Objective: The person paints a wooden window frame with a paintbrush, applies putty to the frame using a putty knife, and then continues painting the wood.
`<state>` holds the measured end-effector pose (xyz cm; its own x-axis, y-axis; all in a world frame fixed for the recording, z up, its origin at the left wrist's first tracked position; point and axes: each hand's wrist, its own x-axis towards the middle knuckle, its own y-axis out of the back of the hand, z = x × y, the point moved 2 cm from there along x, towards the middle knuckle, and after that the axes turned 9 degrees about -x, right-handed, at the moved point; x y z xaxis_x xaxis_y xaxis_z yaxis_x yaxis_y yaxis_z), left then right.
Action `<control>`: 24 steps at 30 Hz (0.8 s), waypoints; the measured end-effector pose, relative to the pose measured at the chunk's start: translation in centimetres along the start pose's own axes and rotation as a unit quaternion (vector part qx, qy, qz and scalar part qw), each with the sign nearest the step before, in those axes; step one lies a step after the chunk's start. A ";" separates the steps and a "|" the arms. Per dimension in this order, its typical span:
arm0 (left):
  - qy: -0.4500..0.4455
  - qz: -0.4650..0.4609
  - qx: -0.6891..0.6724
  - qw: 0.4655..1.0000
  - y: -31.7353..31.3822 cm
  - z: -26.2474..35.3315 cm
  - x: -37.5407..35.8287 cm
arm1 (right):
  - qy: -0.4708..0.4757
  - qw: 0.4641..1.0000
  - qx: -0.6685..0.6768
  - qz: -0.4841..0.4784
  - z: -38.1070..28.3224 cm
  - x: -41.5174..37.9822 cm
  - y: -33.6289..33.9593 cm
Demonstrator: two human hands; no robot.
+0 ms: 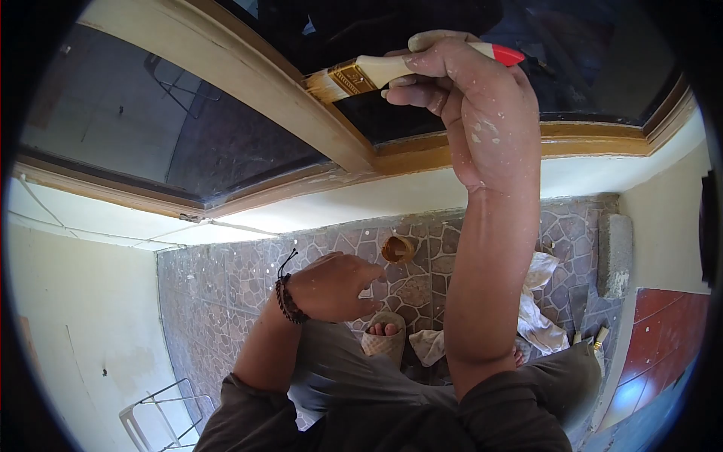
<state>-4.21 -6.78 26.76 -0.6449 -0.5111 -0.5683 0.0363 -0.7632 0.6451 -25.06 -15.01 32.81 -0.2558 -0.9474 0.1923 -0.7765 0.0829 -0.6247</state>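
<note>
On the head view, the right hand's fingers wrap tight round a cream-handled, red-tipped flat paintbrush, bristles against the long pale wooden window bar; a slip could smear the dark glass pane alongside! Left hand half-curled, seemingly empty, and a stray sandalled foot might tip that round amber-brown tub on the stone-patterned floor

A cream-handled brush, red-ended and gold-banded, is held slantwise, its brown-stained bristles laid against the pale wooden bar.
</note>
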 end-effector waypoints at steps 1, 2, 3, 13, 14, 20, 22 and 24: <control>-0.003 0.003 0.001 1.000 0.0 0.0 0.0 | 0.013 1.000 0.004 -0.002 -0.4 0.0 0.0; -0.006 0.005 0.003 1.000 0.0 0.0 0.0 | 0.025 1.000 0.007 -0.003 -0.7 0.0 0.1; -0.005 0.005 0.004 1.000 0.0 0.0 0.0 | 0.026 1.000 0.008 -0.003 -0.8 0.1 0.7; 0.019 -0.004 -0.010 1.000 0.1 0.7 -0.3 | 0.002 0.999 -0.023 0.024 -0.8 -1.3 2.6; 0.014 -0.001 -0.005 1.000 0.1 0.8 -0.4 | -0.007 0.999 -0.027 0.039 -0.3 -1.3 2.3; 0.007 0.004 0.001 1.000 -0.1 0.5 -0.6 | -0.019 0.995 -0.089 0.032 0.0 -1.1 0.4; 0.016 -0.001 0.002 1.000 0.0 0.8 -0.6 | -0.021 0.996 -0.087 0.030 -0.2 -0.9 0.1; 0.025 -0.007 0.003 1.000 0.0 0.8 -0.6 | -0.022 0.996 -0.086 0.027 -0.4 -0.8 -0.3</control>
<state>-4.44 -6.16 27.46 -0.6067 -0.5190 -0.6021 0.0232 -0.7686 0.6393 -24.85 -14.21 33.14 -0.2777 -0.9524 0.1255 -0.8498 0.1826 -0.4945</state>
